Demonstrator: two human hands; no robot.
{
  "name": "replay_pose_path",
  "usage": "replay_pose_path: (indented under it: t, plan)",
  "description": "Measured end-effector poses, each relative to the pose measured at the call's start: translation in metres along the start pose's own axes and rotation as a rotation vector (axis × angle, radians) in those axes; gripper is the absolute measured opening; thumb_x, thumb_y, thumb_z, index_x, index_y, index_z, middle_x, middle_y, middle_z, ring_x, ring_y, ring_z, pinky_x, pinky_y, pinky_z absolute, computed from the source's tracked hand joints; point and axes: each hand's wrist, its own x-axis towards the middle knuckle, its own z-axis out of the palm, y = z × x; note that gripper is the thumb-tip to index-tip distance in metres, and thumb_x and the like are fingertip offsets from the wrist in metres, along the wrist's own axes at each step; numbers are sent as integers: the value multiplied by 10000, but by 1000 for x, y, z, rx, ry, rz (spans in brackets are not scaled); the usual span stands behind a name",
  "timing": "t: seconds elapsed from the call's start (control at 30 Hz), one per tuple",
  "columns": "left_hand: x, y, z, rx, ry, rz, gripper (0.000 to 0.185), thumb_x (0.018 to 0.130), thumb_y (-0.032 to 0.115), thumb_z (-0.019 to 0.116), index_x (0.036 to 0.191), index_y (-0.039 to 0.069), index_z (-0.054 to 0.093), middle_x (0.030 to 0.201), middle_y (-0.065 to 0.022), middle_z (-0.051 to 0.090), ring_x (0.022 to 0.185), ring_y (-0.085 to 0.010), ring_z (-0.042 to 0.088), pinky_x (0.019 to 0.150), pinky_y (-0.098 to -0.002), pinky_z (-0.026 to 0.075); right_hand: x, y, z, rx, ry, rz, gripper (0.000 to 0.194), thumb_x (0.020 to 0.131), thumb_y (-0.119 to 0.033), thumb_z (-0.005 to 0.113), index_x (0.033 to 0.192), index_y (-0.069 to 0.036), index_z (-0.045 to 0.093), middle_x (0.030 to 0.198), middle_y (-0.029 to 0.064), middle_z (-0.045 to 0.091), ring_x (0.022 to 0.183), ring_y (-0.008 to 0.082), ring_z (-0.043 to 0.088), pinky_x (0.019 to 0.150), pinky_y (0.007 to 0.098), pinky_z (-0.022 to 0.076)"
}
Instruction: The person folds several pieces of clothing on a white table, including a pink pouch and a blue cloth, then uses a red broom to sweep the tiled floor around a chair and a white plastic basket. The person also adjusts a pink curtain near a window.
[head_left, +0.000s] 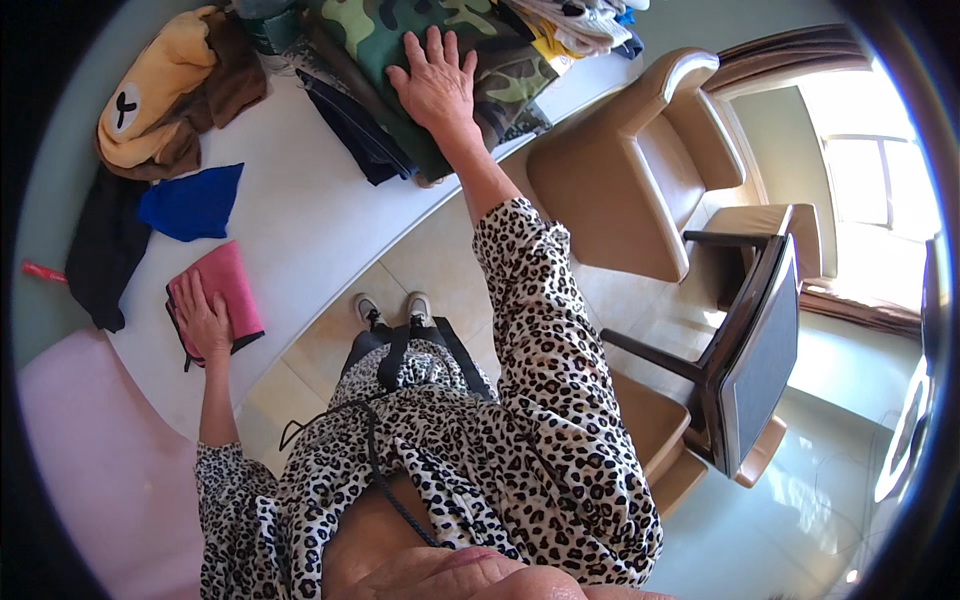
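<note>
My left hand (201, 316) lies flat, fingers a little spread, on a folded pink cloth (238, 289) with a black edge, at the left end of the white table (277, 225). With fingers apart, my right hand (439, 82) rests palm down on a pile of folded camouflage cloth (367, 34) at the table's far side. Dark folded cloth (352, 135) sticks out from under that pile. Between my hands, nearer the left one, lies a blue cloth (193, 202).
A tan and brown plush fabric item (161, 82) and a black cloth (109, 240) lie along the far left. White and grey textiles (581, 22) are heaped beyond the pile. Tan armchairs (600, 180) and a dark-framed chair (761, 360) stand on the right; a red object (43, 271) is far left.
</note>
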Motion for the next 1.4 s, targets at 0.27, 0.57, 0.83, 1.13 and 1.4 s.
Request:
replay_pose_path:
  t: [0.27,0.57,0.83,1.13,1.4]
  plan:
    - [24,-38,-59,45,-100,-24,538,913,391,423,1399,166,370,1437,-95,371,1338,-301,312,1091,-470,230,55,-43,-61,-24,-194,99,503,814,-437,566,1167,-80,582,1201,167,551,1136,336,492,955,556,309]
    - [59,-12,-113,-58,-22,28,544,890,355,465,1381,134,387,1443,-98,360,1344,-318,298,1089,-479,235,179,-30,-78,-19,132,-30,650,833,-575,516,1338,-172,444,1412,158,360,1317,383,287,972,638,267]
    - [85,-29,-55,-68,-114,-82,572,864,285,510,1395,130,367,1454,-106,344,1355,-310,283,1099,-471,217,216,-27,68,0,-108,-8,600,846,-621,437,1323,-258,469,1455,125,306,1348,404,224,989,691,202]
    - [89,-16,-59,-82,-42,-45,565,870,319,484,1390,131,372,1461,-117,328,1355,-320,278,1073,-494,239,219,-31,38,-13,-210,70,635,860,-580,430,1372,-205,409,1485,142,253,1369,392,182,1031,658,161]
    - [55,21,-104,6,-127,-57,536,901,350,448,1387,136,378,1453,-114,341,1351,-318,285,1088,-479,220,144,-8,-61,-19,-228,-38,562,884,-455,480,1351,-156,389,1409,189,332,1280,445,305,968,647,286]
